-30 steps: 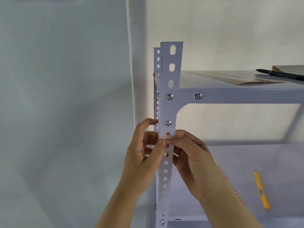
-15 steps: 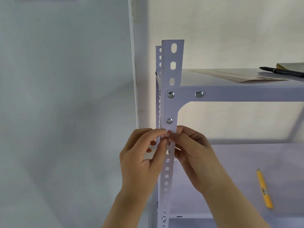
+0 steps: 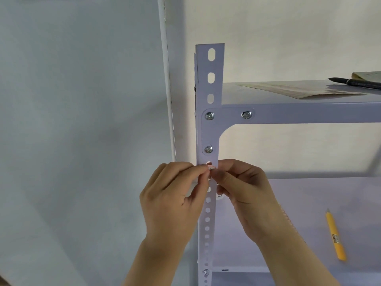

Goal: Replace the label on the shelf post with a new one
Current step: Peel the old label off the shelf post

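Observation:
A white perforated shelf post (image 3: 209, 129) stands upright in the middle of the head view. A small white label with red edging (image 3: 212, 167) sits on the post's front just below the lowest bracket bolt. My left hand (image 3: 175, 195) pinches the label's left end between thumb and forefinger. From the right, my right hand (image 3: 245, 190) holds its fingertips on the label's right end. Most of the label is hidden by my fingers, and I cannot tell whether it is stuck flat or partly lifted off.
The top shelf (image 3: 299, 112) carries a sheet of paper (image 3: 299, 90), a black pen (image 3: 354, 82) and a notepad (image 3: 369, 75). A yellow utility knife (image 3: 335, 234) lies on the lower shelf at right. A white wall pipe (image 3: 167, 89) runs left of the post.
Both hands have shifted slightly up the post; the label, plainly visible a second ago, is now mostly covered by my fingertips and looks bunched at its top edge.

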Demonstrator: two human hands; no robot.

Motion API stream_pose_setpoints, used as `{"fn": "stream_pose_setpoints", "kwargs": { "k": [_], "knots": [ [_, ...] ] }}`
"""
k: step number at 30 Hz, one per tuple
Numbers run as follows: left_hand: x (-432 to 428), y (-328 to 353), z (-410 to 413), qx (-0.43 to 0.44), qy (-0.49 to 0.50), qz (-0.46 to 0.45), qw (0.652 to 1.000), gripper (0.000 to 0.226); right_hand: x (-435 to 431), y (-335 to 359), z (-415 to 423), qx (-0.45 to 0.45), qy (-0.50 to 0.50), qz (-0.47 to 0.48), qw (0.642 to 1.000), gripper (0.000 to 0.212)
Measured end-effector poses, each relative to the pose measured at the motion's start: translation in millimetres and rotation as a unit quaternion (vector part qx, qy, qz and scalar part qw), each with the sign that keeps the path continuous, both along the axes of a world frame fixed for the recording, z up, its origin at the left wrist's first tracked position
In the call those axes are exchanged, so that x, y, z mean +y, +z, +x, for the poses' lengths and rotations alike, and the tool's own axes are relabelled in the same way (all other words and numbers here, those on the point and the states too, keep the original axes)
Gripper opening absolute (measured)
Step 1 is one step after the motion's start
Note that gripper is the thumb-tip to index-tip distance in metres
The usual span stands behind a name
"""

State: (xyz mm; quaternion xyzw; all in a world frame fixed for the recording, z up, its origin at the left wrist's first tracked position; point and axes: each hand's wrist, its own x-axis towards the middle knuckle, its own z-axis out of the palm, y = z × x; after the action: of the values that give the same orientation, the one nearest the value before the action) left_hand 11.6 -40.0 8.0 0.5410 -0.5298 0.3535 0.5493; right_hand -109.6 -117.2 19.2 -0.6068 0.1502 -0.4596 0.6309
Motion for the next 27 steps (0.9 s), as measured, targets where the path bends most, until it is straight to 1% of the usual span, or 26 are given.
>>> {"fn": "stream_pose_setpoints", "kwargs": {
  "k": [4, 8, 11, 14, 17, 21, 24, 25, 27],
  "knots": [
    [-0.1, 0.3, -1.3, 0.035, -0.014, 0.006, 0.999, 0.01, 2.9, 2.0, 3.6, 0.0, -0.003, 0.015, 1.0, 0.018],
    [-0.1, -0.6, -1.9, 0.071, -0.042, 0.009, 0.997, 0.011, 13.6, 5.7, 9.5, -0.023, 0.058, 0.114, 0.992, 0.018],
    [1.3, 1.1, -1.7, 0.115, -0.074, 0.03, 0.99, 0.013, 18.5, 8.9, 14.3, -0.039, 0.069, 0.198, 0.977, 0.015],
    [2.0, 1.7, -0.7, 0.143, -0.1, 0.044, 0.984, 0.011, 19.5, 9.9, 18.7, -0.047, 0.066, 0.243, 0.967, 0.008],
    [1.9, 1.6, 0.3, 0.16, -0.12, 0.048, 0.979, 0.01, 19.5, 8.9, 20.8, -0.058, 0.068, 0.268, 0.959, 0.014],
    [1.6, 1.3, 0.4, 0.175, -0.143, 0.044, 0.973, 0.011, 23.8, 9.5, 23.7, -0.076, 0.063, 0.277, 0.956, 0.02],
    [1.6, 1.2, 0.5, 0.189, -0.155, 0.041, 0.969, 0.005, 25.7, 10.0, 24.9, -0.089, 0.072, 0.286, 0.951, 0.014],
    [1.6, 1.0, 0.6, 0.194, -0.158, 0.041, 0.967, 0.002, 25.8, 10.6, 24.5, -0.092, 0.074, 0.287, 0.951, 0.016],
    [1.7, 1.1, 1.1, 0.2, -0.161, 0.04, 0.966, 0.004, 25.2, 12.0, 23.8, -0.094, 0.075, 0.291, 0.949, 0.022]
  ]
}}
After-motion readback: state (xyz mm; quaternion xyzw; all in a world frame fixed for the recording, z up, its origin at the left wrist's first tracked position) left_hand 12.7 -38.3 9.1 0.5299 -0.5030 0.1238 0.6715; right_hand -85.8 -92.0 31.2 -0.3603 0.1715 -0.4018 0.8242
